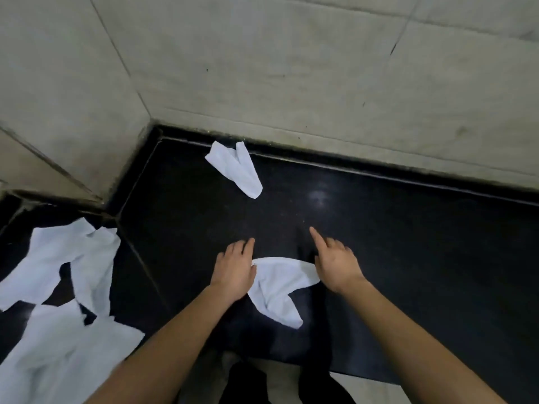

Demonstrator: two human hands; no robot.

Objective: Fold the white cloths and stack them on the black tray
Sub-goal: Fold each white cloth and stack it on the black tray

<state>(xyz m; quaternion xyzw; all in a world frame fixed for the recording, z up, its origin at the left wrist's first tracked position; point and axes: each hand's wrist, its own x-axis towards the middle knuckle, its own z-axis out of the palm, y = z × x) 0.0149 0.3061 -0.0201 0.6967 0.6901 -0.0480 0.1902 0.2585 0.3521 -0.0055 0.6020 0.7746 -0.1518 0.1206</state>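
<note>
White cloth sags near the worktop's front edge, its sides pinched by the left hand and right hand, probably to spread it for folding; a second cloth lies by the back edge.

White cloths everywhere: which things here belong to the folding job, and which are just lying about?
Job:
left hand
right hand
middle cloth
far cloth, folded
cloth pile at left
black surface

Just there:
tiled wall
</note>
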